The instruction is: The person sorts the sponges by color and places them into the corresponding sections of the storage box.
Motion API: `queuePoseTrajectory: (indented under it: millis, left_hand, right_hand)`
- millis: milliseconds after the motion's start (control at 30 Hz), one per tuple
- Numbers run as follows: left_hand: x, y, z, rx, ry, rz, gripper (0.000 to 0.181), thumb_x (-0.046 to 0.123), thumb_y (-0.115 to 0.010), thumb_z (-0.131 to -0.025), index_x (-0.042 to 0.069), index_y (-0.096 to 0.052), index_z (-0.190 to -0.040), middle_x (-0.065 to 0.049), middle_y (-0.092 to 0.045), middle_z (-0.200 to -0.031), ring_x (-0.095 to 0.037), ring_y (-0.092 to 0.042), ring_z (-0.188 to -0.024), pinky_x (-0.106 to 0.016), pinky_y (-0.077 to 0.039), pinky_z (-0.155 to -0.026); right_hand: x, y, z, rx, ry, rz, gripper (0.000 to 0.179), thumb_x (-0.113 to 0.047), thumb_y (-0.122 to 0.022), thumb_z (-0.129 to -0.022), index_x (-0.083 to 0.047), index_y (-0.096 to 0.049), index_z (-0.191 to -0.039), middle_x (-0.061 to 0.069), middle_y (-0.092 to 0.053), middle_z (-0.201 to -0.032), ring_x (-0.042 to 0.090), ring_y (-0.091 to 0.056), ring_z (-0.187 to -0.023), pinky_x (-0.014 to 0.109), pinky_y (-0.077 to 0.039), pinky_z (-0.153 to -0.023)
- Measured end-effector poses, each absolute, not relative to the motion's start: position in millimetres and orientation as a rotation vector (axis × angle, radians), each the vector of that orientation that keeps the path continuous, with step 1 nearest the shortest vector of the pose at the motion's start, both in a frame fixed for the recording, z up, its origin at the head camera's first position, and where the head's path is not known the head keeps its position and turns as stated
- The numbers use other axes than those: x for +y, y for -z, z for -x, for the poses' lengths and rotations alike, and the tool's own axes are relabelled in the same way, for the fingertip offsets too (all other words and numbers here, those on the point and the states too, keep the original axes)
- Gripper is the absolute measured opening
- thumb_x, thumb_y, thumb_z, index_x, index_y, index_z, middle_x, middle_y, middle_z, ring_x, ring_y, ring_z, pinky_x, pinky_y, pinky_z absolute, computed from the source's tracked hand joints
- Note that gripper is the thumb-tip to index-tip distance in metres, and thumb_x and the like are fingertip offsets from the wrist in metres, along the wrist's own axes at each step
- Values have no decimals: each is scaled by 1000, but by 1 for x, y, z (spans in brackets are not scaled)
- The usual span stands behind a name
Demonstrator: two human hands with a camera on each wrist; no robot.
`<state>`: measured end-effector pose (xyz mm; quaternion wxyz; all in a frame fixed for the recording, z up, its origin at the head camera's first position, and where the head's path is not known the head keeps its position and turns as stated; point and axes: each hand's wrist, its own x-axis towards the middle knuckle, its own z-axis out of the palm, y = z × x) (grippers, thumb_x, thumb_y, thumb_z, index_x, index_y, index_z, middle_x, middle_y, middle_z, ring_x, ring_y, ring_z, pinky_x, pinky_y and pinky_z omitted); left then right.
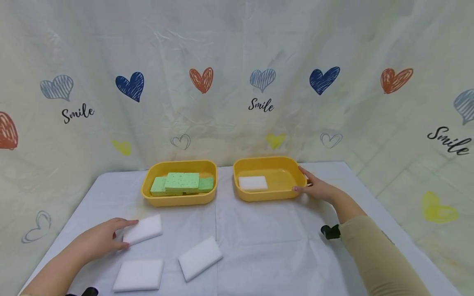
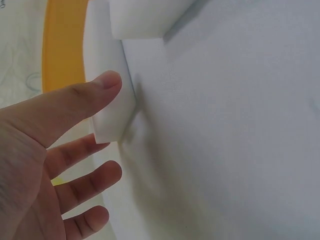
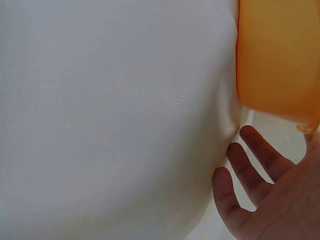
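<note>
At the left of the head view, my left hand has thumb and index finger at opposite edges of a white sponge lying on the cloth. In the left wrist view the thumb crosses this sponge, while the other fingers spread below. My right hand holds the right end of a yellow tub, its thumb on the near rim. Inside that tub lies another white sponge. The right wrist view shows the tub wall and three fingers extended away from it.
A second yellow tub, left of the first, holds several green sponges. Two more white sponges lie near the front. White cloth covers the table; a heart-printed curtain hangs behind it.
</note>
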<state>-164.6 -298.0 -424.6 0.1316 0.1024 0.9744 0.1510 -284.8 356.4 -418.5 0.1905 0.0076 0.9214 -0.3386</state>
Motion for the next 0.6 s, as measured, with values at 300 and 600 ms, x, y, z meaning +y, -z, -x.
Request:
queuePoseTrajectory:
  millis: [300, 600]
  left_hand:
    - [-305, 429, 159, 2883, -474, -357, 65, 50, -80, -78, 26, -61, -136, -1, -59, -129, -10, -49, -82, -27, -43, -67]
    - [-291, 412, 151, 2900, -493, -341, 65, 53, -78, -79, 31, -60, -137, 1, -57, -131, -11, -45, -81, -25, -36, -60]
  right_hand:
    - [357, 420, 286, 2583, 954, -21, 108, -62, -67, -85, -34, 6, -159, 29, -25, -152, 47, -33, -129, 74, -23, -107]
    - [358, 421, 287, 2589, 955, -25, 108, -62, -68, -85, -34, 5, -159, 28, -27, -152, 45, -35, -128, 72, -25, -107]
